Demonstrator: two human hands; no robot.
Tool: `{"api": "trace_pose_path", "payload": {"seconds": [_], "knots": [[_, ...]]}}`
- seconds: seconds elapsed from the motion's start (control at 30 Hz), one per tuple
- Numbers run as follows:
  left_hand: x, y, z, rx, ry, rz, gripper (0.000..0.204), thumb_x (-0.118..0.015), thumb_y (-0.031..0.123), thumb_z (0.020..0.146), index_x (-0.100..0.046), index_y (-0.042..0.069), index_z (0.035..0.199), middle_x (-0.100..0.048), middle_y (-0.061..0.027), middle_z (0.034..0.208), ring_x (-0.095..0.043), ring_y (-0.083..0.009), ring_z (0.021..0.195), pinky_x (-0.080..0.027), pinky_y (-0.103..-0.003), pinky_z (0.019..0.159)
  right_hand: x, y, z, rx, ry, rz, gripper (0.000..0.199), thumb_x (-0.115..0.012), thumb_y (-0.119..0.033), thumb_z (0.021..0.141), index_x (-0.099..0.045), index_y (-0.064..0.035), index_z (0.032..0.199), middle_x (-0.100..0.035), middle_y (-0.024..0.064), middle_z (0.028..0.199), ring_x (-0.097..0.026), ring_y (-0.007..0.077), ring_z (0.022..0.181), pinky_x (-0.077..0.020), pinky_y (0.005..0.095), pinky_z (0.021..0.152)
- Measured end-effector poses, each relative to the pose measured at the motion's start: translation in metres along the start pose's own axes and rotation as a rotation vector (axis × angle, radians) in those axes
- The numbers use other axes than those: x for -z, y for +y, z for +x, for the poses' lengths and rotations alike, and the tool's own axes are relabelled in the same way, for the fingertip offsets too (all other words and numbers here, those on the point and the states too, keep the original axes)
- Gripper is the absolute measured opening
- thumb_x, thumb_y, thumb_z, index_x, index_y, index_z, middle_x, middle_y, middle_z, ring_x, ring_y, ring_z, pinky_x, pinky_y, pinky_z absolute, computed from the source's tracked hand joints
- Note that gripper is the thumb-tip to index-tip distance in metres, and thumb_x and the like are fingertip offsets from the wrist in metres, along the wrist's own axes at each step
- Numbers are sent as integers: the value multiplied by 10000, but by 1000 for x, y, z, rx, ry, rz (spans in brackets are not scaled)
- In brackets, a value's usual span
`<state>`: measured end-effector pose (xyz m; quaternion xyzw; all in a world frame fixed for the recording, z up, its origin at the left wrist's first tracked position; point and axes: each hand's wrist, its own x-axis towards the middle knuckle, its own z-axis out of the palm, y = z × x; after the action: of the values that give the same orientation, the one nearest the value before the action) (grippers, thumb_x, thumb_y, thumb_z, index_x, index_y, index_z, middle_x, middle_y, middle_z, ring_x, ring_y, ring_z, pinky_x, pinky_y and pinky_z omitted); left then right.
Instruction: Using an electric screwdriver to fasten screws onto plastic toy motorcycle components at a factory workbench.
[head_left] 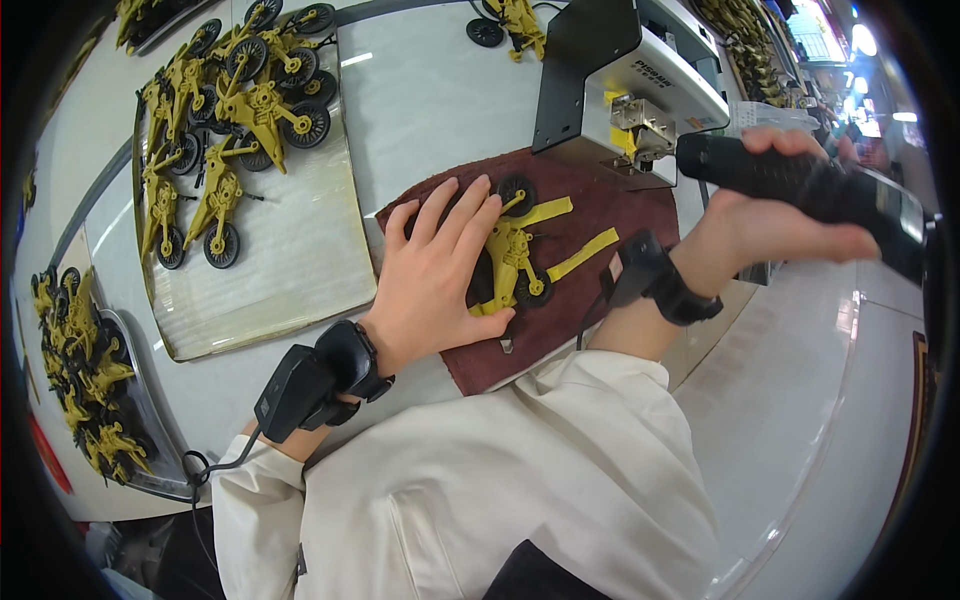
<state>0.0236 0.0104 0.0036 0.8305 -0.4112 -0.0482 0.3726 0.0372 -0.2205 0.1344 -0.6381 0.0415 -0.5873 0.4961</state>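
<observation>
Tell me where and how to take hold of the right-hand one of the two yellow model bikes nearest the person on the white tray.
Probably best to pinch its yellow frame at mid-length, coming from above and the right: bare tray lies there, while the neighbouring bike crowds its left. Avoid its black wheel, which may turn.

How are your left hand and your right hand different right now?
The left hand is spread palm down, while the right hand is curled around a black tool. The left lies over a yellow model and the dark red cloth; the right is off to the right of that cloth. Both are bare, with black gadgets strapped at the wrists.
</observation>
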Motion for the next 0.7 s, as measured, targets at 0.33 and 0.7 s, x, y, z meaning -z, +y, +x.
{"api": "trace_pose_path", "payload": {"seconds": [0.33,0.7], "knots": [[2,1,0,-5,8,6,910,-743,384,549,-387,68,1325,-372,-126,1397,-343,-326,1262,-237,-471,1005,17,-22,-41,-288,-391,470,946,-323,-848,717,-416,8,1108,-549,150,634,-519,236,451,-448,336,447],[0,0,-2,-4,13,39,901,-733,410,559,-401,66,1323,-370,-144,1393,-354,-337,1252,-261,-486,992,-18,-10,-78,-256,-341,518,1002,-205,-862,722,-398,18,1159,-542,137,627,-502,252,434,-426,386,450]]}}
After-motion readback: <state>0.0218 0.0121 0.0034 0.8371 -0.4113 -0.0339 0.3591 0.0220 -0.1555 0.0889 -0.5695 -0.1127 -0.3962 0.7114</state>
